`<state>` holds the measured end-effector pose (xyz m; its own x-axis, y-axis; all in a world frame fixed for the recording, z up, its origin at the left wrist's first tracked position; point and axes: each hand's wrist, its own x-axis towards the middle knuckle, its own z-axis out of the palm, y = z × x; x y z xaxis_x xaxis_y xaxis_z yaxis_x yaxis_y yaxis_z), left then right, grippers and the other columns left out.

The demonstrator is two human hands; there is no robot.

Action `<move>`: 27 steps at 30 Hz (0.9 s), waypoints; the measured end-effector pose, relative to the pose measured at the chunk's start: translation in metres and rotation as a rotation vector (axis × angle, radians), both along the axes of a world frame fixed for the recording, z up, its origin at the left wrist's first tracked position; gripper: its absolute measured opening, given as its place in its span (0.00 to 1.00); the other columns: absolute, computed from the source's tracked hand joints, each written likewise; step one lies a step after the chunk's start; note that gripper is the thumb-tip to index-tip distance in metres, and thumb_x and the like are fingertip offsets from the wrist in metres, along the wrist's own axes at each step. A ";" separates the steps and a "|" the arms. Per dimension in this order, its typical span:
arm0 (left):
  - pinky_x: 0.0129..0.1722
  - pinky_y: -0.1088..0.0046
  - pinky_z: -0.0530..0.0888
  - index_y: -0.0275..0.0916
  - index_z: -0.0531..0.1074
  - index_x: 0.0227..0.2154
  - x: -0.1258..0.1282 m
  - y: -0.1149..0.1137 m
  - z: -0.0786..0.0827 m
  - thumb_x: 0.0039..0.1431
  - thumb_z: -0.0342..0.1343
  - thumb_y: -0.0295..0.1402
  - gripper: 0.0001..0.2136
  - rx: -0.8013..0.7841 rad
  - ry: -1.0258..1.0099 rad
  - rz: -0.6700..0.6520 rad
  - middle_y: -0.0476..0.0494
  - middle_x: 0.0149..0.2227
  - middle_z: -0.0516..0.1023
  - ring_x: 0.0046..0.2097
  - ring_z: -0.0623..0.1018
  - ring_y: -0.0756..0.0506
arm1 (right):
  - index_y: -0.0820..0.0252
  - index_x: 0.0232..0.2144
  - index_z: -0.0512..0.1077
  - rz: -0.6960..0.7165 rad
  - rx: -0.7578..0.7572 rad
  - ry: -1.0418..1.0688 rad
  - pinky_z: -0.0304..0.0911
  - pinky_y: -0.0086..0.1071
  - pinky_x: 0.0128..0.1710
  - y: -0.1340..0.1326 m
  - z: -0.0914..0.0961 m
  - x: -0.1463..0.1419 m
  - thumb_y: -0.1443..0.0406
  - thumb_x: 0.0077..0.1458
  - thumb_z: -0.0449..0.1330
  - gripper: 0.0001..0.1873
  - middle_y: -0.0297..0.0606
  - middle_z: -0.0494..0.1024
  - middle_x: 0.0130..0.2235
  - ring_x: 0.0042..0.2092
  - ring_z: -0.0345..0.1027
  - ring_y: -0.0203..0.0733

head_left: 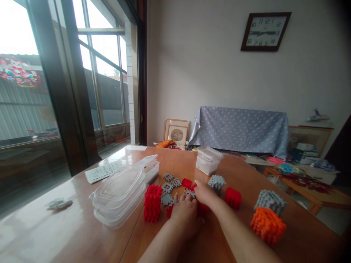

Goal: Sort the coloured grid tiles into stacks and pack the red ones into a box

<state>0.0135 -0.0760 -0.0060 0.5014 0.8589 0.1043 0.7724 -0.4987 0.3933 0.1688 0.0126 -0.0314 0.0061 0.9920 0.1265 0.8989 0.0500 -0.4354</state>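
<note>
My left hand [185, 212] lies palm down on the table, fingers spread a little, with its fingertips at a grey interlocking plastic tile [189, 192]. Close by on the right, my right hand [203, 192] has its fingers bent together on a small red interlocking tile [193, 186]; its thumb is hidden. Several loose grey tiles [166, 199] curve around to the left of my hands, and another red tile [187, 182] lies just beyond them. A stack of red tiles [153, 202] stands left of my left hand. Further red pieces are partly covered by my hands.
Right of my hands are grey tiles [216, 182], red tiles [233, 197], a grey stack [270, 202] and an orange stack [268, 225]. Clear plastic lids [119, 193], an open box [151, 170], another clear box [207, 163], printed paper [102, 171] and a crumpled packet [59, 204] also occupy the table.
</note>
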 end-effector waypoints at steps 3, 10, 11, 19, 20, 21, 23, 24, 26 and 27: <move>0.65 0.39 0.51 0.40 0.75 0.51 -0.001 -0.001 0.003 0.50 0.60 0.48 0.26 -0.002 -0.025 0.007 0.31 0.56 0.73 0.59 0.69 0.27 | 0.56 0.42 0.78 0.020 -0.016 -0.023 0.61 0.33 0.44 -0.003 -0.004 0.000 0.69 0.58 0.53 0.15 0.45 0.83 0.44 0.48 0.75 0.48; 0.61 0.43 0.60 0.40 0.77 0.46 -0.001 -0.004 0.009 0.51 0.60 0.44 0.21 -0.005 -0.074 0.019 0.31 0.51 0.75 0.55 0.72 0.26 | 0.59 0.49 0.76 0.061 0.042 -0.054 0.60 0.34 0.52 -0.003 -0.005 0.006 0.73 0.54 0.52 0.22 0.47 0.81 0.50 0.55 0.72 0.48; 0.60 0.44 0.62 0.40 0.78 0.45 -0.001 -0.004 0.009 0.51 0.60 0.43 0.20 0.000 -0.083 0.019 0.31 0.50 0.76 0.55 0.72 0.27 | 0.59 0.51 0.75 0.068 0.047 -0.055 0.60 0.34 0.53 -0.003 -0.008 0.005 0.73 0.53 0.53 0.24 0.47 0.80 0.52 0.56 0.71 0.49; 0.58 0.46 0.64 0.37 0.79 0.43 -0.001 0.000 0.003 0.51 0.60 0.44 0.20 0.027 -0.086 0.028 0.29 0.47 0.77 0.52 0.74 0.27 | 0.57 0.57 0.71 0.100 0.094 0.003 0.62 0.38 0.56 0.004 -0.027 0.008 0.72 0.50 0.57 0.30 0.46 0.79 0.53 0.56 0.71 0.51; 0.57 0.46 0.65 0.37 0.79 0.43 -0.001 0.001 0.003 0.51 0.59 0.44 0.20 0.027 -0.075 0.028 0.29 0.47 0.78 0.52 0.74 0.27 | 0.57 0.57 0.71 0.099 0.106 0.017 0.62 0.38 0.56 0.005 -0.029 0.009 0.72 0.49 0.57 0.31 0.46 0.79 0.53 0.56 0.71 0.51; 0.57 0.47 0.65 0.37 0.79 0.43 -0.002 0.001 0.003 0.51 0.59 0.45 0.20 0.027 -0.060 0.028 0.30 0.47 0.78 0.52 0.74 0.27 | 0.58 0.57 0.71 0.098 0.119 0.031 0.62 0.39 0.57 0.007 -0.031 0.011 0.73 0.47 0.57 0.32 0.46 0.79 0.54 0.56 0.71 0.51; 0.56 0.48 0.66 0.37 0.79 0.43 -0.002 0.001 0.003 0.52 0.58 0.46 0.21 0.032 -0.030 0.031 0.30 0.47 0.78 0.51 0.74 0.28 | 0.59 0.57 0.71 0.095 0.152 0.064 0.61 0.39 0.58 0.008 -0.034 0.013 0.74 0.45 0.58 0.34 0.48 0.77 0.54 0.56 0.70 0.51; 0.56 0.48 0.67 0.37 0.79 0.43 -0.002 0.001 0.003 0.52 0.58 0.47 0.21 0.033 -0.017 0.034 0.30 0.47 0.78 0.51 0.74 0.28 | 0.60 0.57 0.71 0.093 0.169 0.082 0.61 0.40 0.58 0.009 -0.035 0.013 0.75 0.44 0.58 0.34 0.49 0.77 0.54 0.56 0.70 0.52; 0.55 0.49 0.68 0.37 0.79 0.43 -0.002 0.000 0.003 0.53 0.57 0.48 0.22 0.030 0.001 0.039 0.30 0.47 0.78 0.51 0.74 0.29 | 0.62 0.56 0.71 0.088 0.206 0.124 0.62 0.40 0.57 0.010 -0.036 0.014 0.75 0.43 0.58 0.34 0.51 0.75 0.53 0.56 0.69 0.53; 0.56 0.49 0.68 0.37 0.79 0.44 -0.002 0.000 0.004 0.53 0.57 0.48 0.22 0.029 0.004 0.041 0.30 0.47 0.77 0.51 0.74 0.29 | 0.63 0.56 0.71 0.083 0.225 0.148 0.62 0.40 0.57 0.010 -0.036 0.014 0.75 0.42 0.58 0.35 0.51 0.74 0.52 0.56 0.69 0.53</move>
